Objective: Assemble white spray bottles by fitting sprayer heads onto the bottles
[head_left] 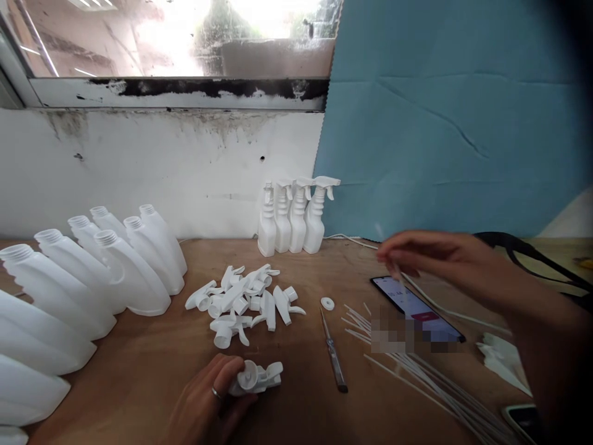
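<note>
My left hand point(208, 392), with a ring on one finger, is closed around a white trigger spray head point(259, 378) low over the table, its round collar opening facing me. Raised above a phone point(417, 309), my right hand point(430, 253) pinches a thin white tube, which is smeared by motion. Beneath that hand lies a bundle of thin white tubes point(417, 377), partly pixelated. Several loose spray heads point(245, 300) are heaped on the table beyond my left hand.
Large open-necked white bottles point(134, 278) stand on the left. Several small spray bottles point(291, 216) with heads fitted stand by the wall. Between my hands lie a utility knife point(334, 358) and a white ring point(327, 303). White crumpled material point(503, 358) is at right.
</note>
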`<action>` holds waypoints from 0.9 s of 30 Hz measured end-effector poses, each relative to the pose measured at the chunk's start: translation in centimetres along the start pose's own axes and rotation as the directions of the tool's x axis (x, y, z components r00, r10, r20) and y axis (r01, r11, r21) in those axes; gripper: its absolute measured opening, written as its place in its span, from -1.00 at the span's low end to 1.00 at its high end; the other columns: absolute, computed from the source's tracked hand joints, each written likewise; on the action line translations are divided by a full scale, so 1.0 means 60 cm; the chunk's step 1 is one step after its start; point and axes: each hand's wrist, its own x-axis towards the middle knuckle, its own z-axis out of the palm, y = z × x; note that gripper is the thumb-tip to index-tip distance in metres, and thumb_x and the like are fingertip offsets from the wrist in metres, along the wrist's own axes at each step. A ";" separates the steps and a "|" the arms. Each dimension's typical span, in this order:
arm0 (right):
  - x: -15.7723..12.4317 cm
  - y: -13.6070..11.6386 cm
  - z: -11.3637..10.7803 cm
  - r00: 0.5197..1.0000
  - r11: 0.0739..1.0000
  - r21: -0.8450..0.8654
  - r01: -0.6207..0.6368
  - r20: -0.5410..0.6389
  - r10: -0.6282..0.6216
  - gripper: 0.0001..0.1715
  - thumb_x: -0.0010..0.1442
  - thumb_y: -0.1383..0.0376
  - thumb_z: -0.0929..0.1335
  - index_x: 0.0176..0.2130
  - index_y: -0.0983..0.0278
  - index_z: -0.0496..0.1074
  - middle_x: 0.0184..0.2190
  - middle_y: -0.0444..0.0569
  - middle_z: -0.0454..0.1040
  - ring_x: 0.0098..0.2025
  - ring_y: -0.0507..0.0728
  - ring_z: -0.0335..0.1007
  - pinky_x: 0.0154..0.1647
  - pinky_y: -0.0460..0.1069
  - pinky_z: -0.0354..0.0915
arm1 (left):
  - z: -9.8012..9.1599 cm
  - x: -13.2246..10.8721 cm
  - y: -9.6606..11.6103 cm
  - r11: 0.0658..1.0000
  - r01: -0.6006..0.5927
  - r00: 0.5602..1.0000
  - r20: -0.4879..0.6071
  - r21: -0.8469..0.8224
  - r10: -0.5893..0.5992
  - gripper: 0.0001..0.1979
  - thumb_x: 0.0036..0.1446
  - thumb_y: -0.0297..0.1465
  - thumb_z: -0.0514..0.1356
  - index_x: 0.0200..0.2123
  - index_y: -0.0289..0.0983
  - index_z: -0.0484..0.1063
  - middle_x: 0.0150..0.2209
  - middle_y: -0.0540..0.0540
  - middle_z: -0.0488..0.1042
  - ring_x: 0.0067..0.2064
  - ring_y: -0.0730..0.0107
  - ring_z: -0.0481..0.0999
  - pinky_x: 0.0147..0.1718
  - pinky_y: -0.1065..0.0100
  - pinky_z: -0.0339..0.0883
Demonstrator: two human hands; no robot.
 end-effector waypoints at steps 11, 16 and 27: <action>0.023 -0.019 0.131 0.976 0.689 0.721 0.076 -0.194 0.095 -0.83 0.20 0.24 0.40 -0.19 0.22 0.57 -0.40 -0.09 0.47 -0.47 0.00 0.40 -0.50 -0.06 0.33 | 0.005 -0.007 -0.010 0.997 -0.076 0.997 -0.020 0.035 0.076 -0.93 0.31 -0.37 0.14 -0.14 -0.18 0.36 -0.24 -0.04 0.54 -0.23 0.42 0.58 -0.26 0.50 0.44; -0.011 -0.033 0.269 0.959 0.858 0.481 -0.179 0.280 0.043 -0.70 0.21 0.14 0.39 -0.40 0.28 0.57 -0.50 -0.10 0.49 -0.58 -0.02 0.36 -0.58 -0.11 0.22 | 0.005 -0.005 -0.007 0.996 -0.071 0.997 -0.032 -0.057 0.069 -0.86 0.27 -0.42 0.18 -0.10 -0.16 0.33 -0.24 -0.02 0.54 -0.26 0.43 0.57 -0.26 0.50 0.43; -0.033 -0.026 0.330 0.911 0.994 0.101 0.048 0.403 -0.085 -0.92 0.22 0.35 0.40 -0.35 0.26 0.49 -0.41 -0.16 0.48 -0.34 0.02 0.38 -0.30 -0.12 0.24 | 0.013 -0.011 -0.003 0.983 0.120 0.992 -0.018 -0.136 -0.123 -0.67 0.22 -0.23 0.23 0.04 -0.06 0.32 -0.20 0.04 0.58 -0.29 0.44 0.60 -0.29 0.55 0.46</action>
